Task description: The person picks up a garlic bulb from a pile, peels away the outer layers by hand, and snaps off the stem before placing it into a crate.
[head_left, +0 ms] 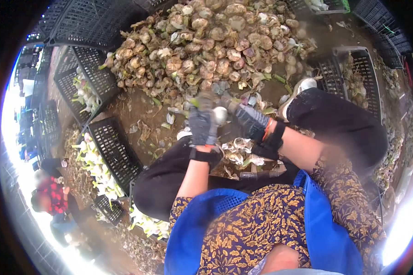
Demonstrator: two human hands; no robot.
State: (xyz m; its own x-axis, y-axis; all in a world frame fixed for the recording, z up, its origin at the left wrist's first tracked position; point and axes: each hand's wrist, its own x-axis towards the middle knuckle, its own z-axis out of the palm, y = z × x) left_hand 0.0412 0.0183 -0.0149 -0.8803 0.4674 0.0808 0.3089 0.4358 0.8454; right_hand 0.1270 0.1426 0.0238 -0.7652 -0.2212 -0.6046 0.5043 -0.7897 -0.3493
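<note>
One big heap of dirty garlic bulbs (206, 50) fills the top centre of the frame. At middle left, a black crate (117, 149) stands beside whiter, stemmed garlic (96, 167). Near the centre, the gloved left hand (204, 121) and right hand (250, 120) flank one white bulb (220, 115); blur hides whether either grips it. The step appears to be stripping outer skin, judging by peel scraps (237, 150) below. The next move likely calls for a steady hold on that bulb.
</note>
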